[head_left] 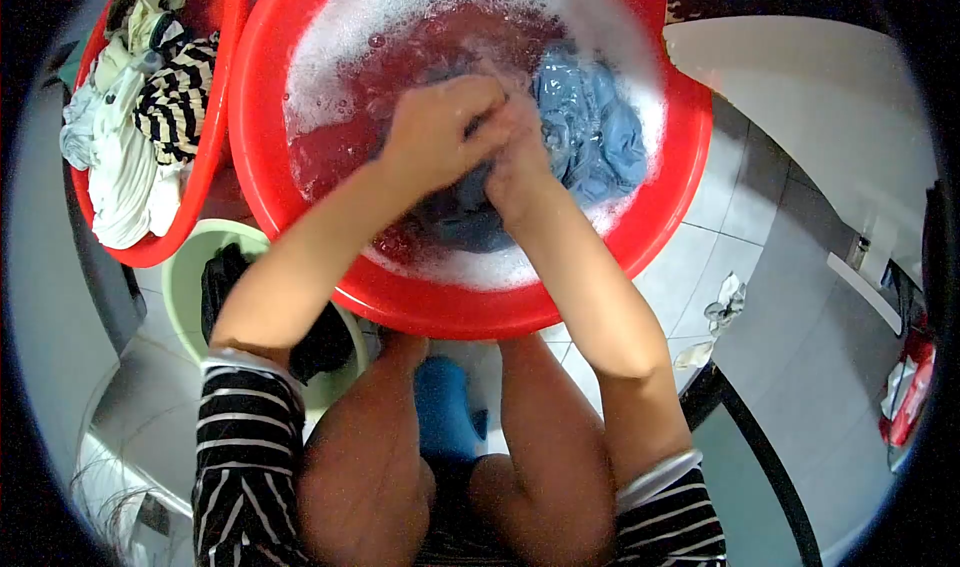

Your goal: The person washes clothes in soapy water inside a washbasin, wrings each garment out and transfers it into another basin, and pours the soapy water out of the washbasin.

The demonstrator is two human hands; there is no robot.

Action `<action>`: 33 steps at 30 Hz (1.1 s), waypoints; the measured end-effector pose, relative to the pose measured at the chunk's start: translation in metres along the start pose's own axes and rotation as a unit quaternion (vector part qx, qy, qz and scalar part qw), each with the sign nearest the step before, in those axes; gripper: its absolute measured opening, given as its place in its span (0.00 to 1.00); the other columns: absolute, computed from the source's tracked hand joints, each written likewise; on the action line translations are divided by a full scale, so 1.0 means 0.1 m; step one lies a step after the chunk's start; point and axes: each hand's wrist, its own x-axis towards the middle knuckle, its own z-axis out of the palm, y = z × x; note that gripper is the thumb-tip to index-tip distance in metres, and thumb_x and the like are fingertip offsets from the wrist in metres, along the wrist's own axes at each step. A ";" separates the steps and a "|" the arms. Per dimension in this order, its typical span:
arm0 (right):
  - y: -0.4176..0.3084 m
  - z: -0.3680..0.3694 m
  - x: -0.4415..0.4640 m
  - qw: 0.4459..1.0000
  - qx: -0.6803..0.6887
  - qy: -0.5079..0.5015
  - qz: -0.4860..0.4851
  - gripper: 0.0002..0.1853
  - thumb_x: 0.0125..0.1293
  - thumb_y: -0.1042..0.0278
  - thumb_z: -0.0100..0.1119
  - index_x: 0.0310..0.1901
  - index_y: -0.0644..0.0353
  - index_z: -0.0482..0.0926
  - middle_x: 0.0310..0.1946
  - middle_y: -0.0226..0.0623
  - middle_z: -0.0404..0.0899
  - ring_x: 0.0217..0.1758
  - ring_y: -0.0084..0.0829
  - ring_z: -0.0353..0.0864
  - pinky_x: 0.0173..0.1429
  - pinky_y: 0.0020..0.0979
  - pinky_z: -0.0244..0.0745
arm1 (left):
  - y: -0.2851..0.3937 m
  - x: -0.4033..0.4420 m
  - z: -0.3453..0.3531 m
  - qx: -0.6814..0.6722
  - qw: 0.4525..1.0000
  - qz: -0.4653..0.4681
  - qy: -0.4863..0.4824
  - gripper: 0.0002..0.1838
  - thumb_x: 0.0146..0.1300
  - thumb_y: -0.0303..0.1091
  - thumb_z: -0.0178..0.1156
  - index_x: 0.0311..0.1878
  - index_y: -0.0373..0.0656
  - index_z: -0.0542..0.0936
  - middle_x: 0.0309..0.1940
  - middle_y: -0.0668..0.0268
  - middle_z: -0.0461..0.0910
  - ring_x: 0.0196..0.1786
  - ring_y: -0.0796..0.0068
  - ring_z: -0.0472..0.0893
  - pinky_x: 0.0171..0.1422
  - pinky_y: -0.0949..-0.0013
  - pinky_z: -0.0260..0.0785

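Blue cloth (pixel 605 132), contained at right in sudsy red basin (pixel 450 312).
Left hand (pixel 435 132) and right hand (pixel 518 162) are positioned together beside it; whether either grip is closed cannot be told.

Stripes, and plenty! At seven o'clock, the left sleeve (pixel 248 437) ran black with white bands, breaking into chevrons lower down; at five, the right sleeve (pixel 668 522) answered in kind, its hem (pixel 657 479) pale grey. Forearms (pixel 315 252), hands (pixel 437 132) and legs (pixel 362 467) were bare!
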 end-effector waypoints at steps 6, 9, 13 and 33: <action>-0.24 0.07 -0.02 0.862 -0.410 0.059 -0.293 0.11 0.66 0.65 0.53 0.30 0.64 0.72 0.19 0.33 0.70 0.25 0.24 0.66 0.32 0.27 0.65 | -0.13 0.09 -0.19 0.070 0.987 -0.144 0.008 0.14 0.61 0.43 0.56 0.42 0.43 0.73 0.35 0.56 0.79 0.39 0.50 0.79 0.42 0.57 0.71; -0.42 0.03 -0.03 0.772 -0.474 0.124 -0.405 0.09 0.62 0.67 0.58 0.31 0.63 0.72 0.16 0.29 0.67 0.21 0.20 0.63 0.26 0.26 0.62 | -0.23 0.06 -0.34 0.147 0.977 -0.104 0.114 0.21 0.60 0.47 0.57 0.52 0.46 0.72 0.44 0.59 0.77 0.46 0.58 0.78 0.46 0.60 0.70; -0.51 -0.01 0.04 0.803 -0.429 0.130 -0.392 0.15 0.60 0.68 0.60 0.44 0.66 0.70 0.25 0.35 0.70 0.28 0.27 0.67 0.37 0.27 0.66 | -0.17 0.06 -0.29 0.186 0.973 -0.058 0.126 0.17 0.56 0.41 0.59 0.49 0.50 0.77 0.41 0.60 0.75 0.42 0.57 0.76 0.46 0.61 0.69; -0.22 0.03 0.06 0.998 -0.042 -0.012 0.043 0.23 0.64 0.51 0.52 0.52 0.61 0.74 0.46 0.37 0.77 0.47 0.34 0.76 0.54 0.32 0.71 | 0.11 -0.10 0.12 -0.018 0.990 -0.139 0.017 0.16 0.54 0.42 0.63 0.37 0.39 0.75 0.32 0.56 0.77 0.36 0.56 0.78 0.43 0.61 0.71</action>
